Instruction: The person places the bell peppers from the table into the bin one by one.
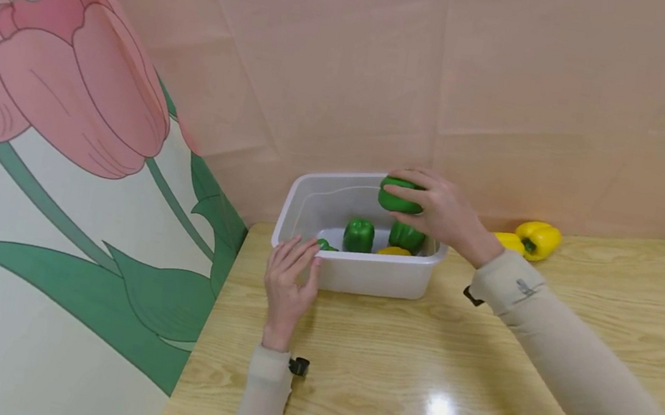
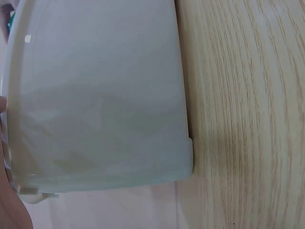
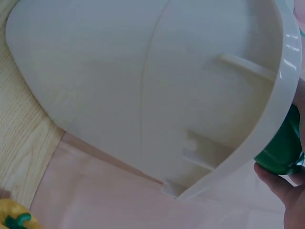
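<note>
A white plastic bin (image 1: 374,276) stands on the table against the pink backdrop. Inside it lie green bell peppers (image 1: 358,235) and a yellow one (image 1: 394,251), partly hidden by the front wall. My right hand (image 1: 440,206) grips a green bell pepper (image 1: 397,203) over the bin's back right part, fingers and thumb around its sides. The right wrist view shows that pepper (image 3: 282,145) beyond the bin's rim. At the bin's front left corner my left hand (image 1: 290,284) rests on the rim, fingers fairly straight; the left wrist view catches only a bit of it.
Yellow bell peppers (image 1: 538,240) lie on the wooden table (image 1: 384,375) right of the bin, one partly behind my right wrist. A wall with painted tulips (image 1: 85,81) borders the table's left side. Pink sheeting (image 1: 343,57) hangs along the back.
</note>
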{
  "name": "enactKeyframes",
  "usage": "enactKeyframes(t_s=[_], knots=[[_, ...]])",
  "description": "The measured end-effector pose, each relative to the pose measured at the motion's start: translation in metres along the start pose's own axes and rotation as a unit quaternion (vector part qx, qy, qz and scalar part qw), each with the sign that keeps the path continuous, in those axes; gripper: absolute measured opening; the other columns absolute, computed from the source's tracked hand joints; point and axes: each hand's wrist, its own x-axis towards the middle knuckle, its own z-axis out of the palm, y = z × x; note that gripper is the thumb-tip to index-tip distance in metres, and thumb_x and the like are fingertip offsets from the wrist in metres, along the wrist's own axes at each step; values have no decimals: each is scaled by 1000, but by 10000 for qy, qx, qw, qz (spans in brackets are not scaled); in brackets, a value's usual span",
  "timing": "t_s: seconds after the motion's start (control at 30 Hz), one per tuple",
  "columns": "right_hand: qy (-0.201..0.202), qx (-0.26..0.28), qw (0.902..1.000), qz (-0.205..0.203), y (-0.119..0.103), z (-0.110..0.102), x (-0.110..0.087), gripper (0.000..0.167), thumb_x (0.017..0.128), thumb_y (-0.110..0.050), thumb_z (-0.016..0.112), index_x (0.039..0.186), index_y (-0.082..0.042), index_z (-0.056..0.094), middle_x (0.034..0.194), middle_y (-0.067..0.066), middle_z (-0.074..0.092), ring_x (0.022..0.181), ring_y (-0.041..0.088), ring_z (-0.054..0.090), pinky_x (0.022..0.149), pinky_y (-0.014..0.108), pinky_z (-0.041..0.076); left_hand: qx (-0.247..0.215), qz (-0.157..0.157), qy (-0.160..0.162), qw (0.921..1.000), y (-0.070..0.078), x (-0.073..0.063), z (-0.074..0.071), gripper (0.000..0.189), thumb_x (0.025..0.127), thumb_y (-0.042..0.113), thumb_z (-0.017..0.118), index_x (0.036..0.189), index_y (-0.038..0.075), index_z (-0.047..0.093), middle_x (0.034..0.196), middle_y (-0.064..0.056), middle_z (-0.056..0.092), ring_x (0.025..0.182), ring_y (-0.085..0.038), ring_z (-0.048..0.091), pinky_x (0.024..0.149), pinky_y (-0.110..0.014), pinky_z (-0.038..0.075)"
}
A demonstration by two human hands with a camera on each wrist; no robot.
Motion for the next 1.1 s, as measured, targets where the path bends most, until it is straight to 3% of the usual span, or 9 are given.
enactKeyframes(t_s=[0.33,0.53,0.87,1.1], knots=[[-180,32,9996,230,-1,6,2,54,77,-13,97,128,-7,77,143,19,68,127,42,66,104,62,56,52,-28,-27,10000,1,0,0,24,102,24,72,120,13,81,130,-6,78,133,-29,67,116,-62,44],[-138,61,9998,162,-4,9,3,55,77,-15,98,127,-7,77,143,19,68,127,43,67,105,62,55,61,-11,-24,10000,2,0,0,24,102,24,72,120,11,81,131,-5,77,133,-30,67,121,-55,42],[-86,-2,10000,-8,-3,16,5,55,76,-15,99,126,-6,78,139,19,70,126,42,67,104,61,56,16,23,1,10000,0,0,0,23,102,23,72,120,11,81,128,-10,78,133,-31,67,114,-64,44],[-179,-95,9998,-40,-5,18,7,54,78,-19,98,127,-5,78,139,20,70,127,43,67,105,60,56,31,-20,-36,10000,1,0,-1,24,103,24,71,117,9,81,132,-2,77,132,-30,67,118,-57,44]])
